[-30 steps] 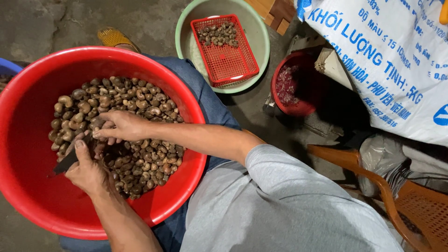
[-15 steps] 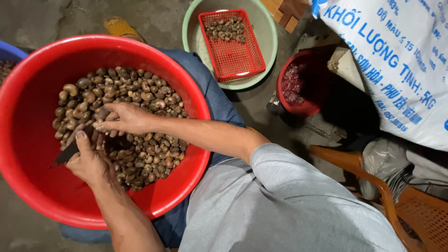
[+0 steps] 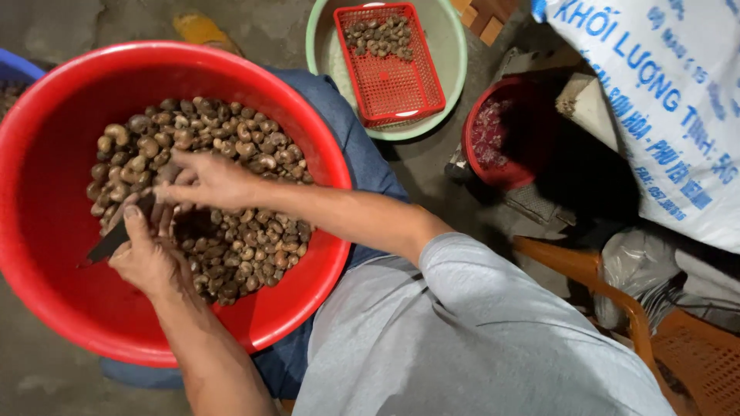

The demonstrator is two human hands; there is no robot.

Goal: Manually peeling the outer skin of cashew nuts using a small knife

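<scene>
A big red plastic basin [image 3: 46,254] rests on the person's lap, its smooth round wall holding a heap of brown, kidney-shaped nuts [image 3: 231,231] with dull, mottled shells. The left hand [image 3: 150,258] is curled around the handle of a dark-bladed knife [image 3: 108,243], thumb laid along the top, the blade pointing out toward the basin's bare left wall. The right hand [image 3: 208,181] lies flat over the heap with fingers loosely spread and bent down among the nuts; whether it has pinched one cannot be told. Its forearm crosses the basin's near rim, covering part of the pile. Beyond the basin, on the rough concrete floor, stands a pale green bowl [image 3: 451,46] with a red slotted plastic basket [image 3: 389,85] set inside it, a few nuts lying at the basket's far end. To the right is a small red bucket [image 3: 501,173], then a white woven sack with blue print [image 3: 663,108], and an orange plastic chair [image 3: 617,300] close to the grey sleeve.
</scene>
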